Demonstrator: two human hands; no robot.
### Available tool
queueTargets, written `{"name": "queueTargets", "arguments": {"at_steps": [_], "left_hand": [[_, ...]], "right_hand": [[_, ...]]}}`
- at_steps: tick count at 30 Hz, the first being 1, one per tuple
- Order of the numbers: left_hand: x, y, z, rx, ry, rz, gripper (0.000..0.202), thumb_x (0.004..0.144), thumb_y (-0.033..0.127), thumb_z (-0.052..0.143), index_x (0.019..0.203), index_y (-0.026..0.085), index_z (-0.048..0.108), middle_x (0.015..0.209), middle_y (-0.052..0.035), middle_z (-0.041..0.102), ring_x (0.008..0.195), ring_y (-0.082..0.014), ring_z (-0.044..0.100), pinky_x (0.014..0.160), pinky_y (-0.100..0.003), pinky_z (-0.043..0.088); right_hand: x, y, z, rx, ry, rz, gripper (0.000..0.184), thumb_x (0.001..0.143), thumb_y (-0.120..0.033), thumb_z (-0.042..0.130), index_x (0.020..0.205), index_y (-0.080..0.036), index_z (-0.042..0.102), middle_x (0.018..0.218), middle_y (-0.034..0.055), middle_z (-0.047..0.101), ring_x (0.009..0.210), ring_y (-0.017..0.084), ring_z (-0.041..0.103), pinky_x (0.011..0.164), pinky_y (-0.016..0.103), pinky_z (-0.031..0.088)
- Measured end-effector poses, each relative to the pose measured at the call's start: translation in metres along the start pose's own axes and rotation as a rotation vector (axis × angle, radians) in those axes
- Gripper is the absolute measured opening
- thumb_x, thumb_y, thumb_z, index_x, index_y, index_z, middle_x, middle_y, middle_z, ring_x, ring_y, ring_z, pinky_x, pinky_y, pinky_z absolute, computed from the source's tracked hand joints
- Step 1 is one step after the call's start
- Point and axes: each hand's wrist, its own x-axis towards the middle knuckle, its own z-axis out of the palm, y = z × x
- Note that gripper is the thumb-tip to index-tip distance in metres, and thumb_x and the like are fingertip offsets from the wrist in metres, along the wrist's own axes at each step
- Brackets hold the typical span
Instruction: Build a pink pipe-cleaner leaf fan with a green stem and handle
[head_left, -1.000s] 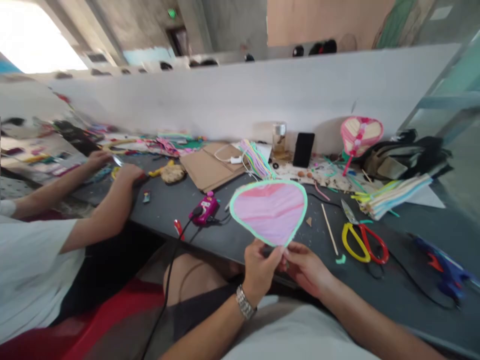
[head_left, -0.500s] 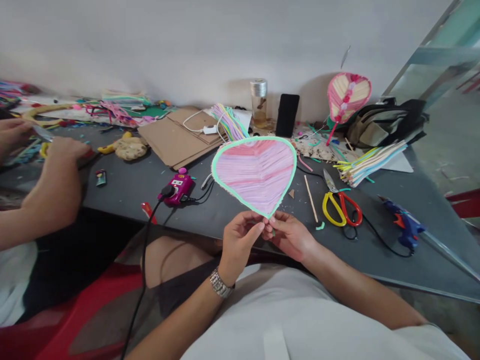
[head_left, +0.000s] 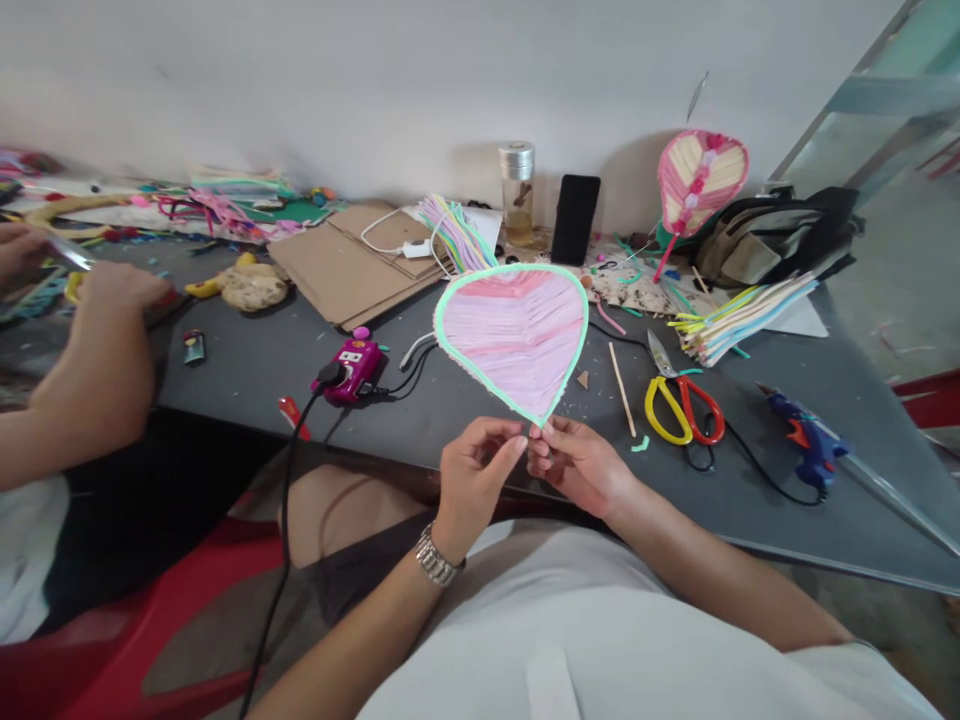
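Note:
A heart-shaped panel [head_left: 517,335], striped in lilac and pink with a mint-green fuzzy border, stands above the desk edge with its point down. My right hand [head_left: 581,462] pinches that lower point between thumb and fingers. Just left of the point is my left hand [head_left: 480,475], loosely curved, thumb and fingers slightly apart, with nothing visible in it. Scissors [head_left: 682,405] with one yellow and one red handle lie right of the heart. Nearer the right edge rests a blue glue gun [head_left: 806,435] with a clear glue stick.
A purple power adapter [head_left: 349,370] sits left, with a black cable hanging off the desk. Behind are cardboard sheets [head_left: 352,260], a glass bottle [head_left: 517,200], a phone [head_left: 575,220], pipe cleaners [head_left: 739,320] and a finished pink heart [head_left: 701,180]. At left, a co-worker's hands [head_left: 120,285] handle scissors.
My left hand has drawn slightly left, away from the heart's point, while the right keeps hold. The heart has turned slightly. The whole view has shifted a little.

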Motion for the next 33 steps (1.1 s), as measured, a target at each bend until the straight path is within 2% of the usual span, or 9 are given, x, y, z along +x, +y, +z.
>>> {"name": "queueTargets", "arguments": {"at_steps": [6,10,13,16,18,21,24,29,33], "left_hand": [[0.002,0.004,0.007,0.006,0.001,0.038,0.016,0.083,0.032,0.073,0.083,0.016,0.074,0.078,-0.0053,0.072,0.063,-0.0170,0.067,0.065,-0.030,0.056],[0.003,0.001,0.004,0.096,0.042,0.092,0.016,0.088,0.031,0.067,0.082,0.017,0.072,0.078,-0.0039,0.070,0.066,-0.0159,0.065,0.067,-0.029,0.053],[0.005,-0.002,0.000,0.215,0.098,0.130,0.022,0.093,0.030,0.057,0.076,0.018,0.063,0.071,-0.0007,0.064,0.068,-0.0139,0.060,0.069,-0.026,0.048],[0.006,-0.002,-0.001,0.227,0.090,0.131,0.034,0.097,0.030,0.047,0.066,0.019,0.053,0.064,0.0011,0.056,0.063,-0.0123,0.053,0.065,-0.025,0.044],[0.006,0.000,0.000,0.177,0.050,0.098,0.034,0.095,0.033,0.054,0.065,0.019,0.053,0.062,0.0013,0.057,0.061,-0.0118,0.052,0.062,-0.024,0.044],[0.005,0.004,0.003,-0.034,-0.070,-0.009,0.020,0.088,0.034,0.067,0.080,0.016,0.064,0.071,-0.0012,0.066,0.063,-0.0130,0.060,0.063,-0.026,0.051],[0.006,0.006,0.006,-0.247,-0.168,-0.113,0.020,0.084,0.033,0.073,0.089,0.014,0.069,0.075,-0.0040,0.071,0.063,-0.0149,0.065,0.063,-0.029,0.056],[0.007,0.004,0.006,-0.444,-0.179,-0.243,0.019,0.078,0.028,0.079,0.083,0.013,0.069,0.066,-0.0031,0.071,0.057,-0.0150,0.064,0.057,-0.029,0.056],[0.008,0.006,0.003,-0.491,-0.199,-0.294,0.021,0.074,0.026,0.082,0.086,0.012,0.070,0.069,-0.0044,0.072,0.058,-0.0156,0.066,0.055,-0.028,0.056]], "right_hand": [[0.001,0.007,0.003,0.001,0.047,-0.033,0.029,0.068,-0.032,0.090,0.072,-0.013,0.068,0.064,-0.0013,0.057,0.058,0.008,0.048,0.059,0.023,0.038],[0.002,0.008,0.002,-0.016,0.044,-0.057,0.028,0.071,-0.033,0.088,0.077,-0.012,0.070,0.064,-0.0014,0.056,0.058,0.009,0.048,0.059,0.025,0.037],[0.001,0.007,0.003,0.007,0.040,-0.061,0.027,0.072,-0.032,0.087,0.078,-0.012,0.069,0.065,-0.0018,0.055,0.059,0.008,0.047,0.060,0.025,0.037],[0.000,0.004,0.003,0.034,0.039,-0.033,0.028,0.070,-0.031,0.088,0.077,-0.012,0.068,0.066,-0.0019,0.054,0.059,0.008,0.047,0.060,0.025,0.036],[-0.001,0.003,0.004,0.031,0.037,-0.020,0.028,0.071,-0.032,0.088,0.078,-0.012,0.069,0.065,-0.0022,0.054,0.059,0.008,0.047,0.060,0.026,0.037],[-0.002,0.003,0.005,0.023,0.026,-0.014,0.028,0.071,-0.033,0.088,0.079,-0.013,0.069,0.066,-0.0023,0.054,0.059,0.008,0.046,0.060,0.025,0.037],[-0.004,0.003,0.007,0.024,0.030,-0.001,0.029,0.070,-0.032,0.089,0.075,-0.013,0.068,0.065,-0.0022,0.054,0.059,0.008,0.046,0.060,0.024,0.037],[-0.005,0.003,0.012,0.017,0.039,0.034,0.030,0.068,-0.033,0.089,0.071,-0.013,0.067,0.062,-0.0022,0.055,0.059,0.008,0.045,0.058,0.023,0.037],[-0.006,0.002,0.013,0.014,0.014,0.048,0.028,0.068,-0.032,0.088,0.070,-0.014,0.067,0.061,-0.0025,0.055,0.058,0.008,0.044,0.058,0.022,0.037]]}}
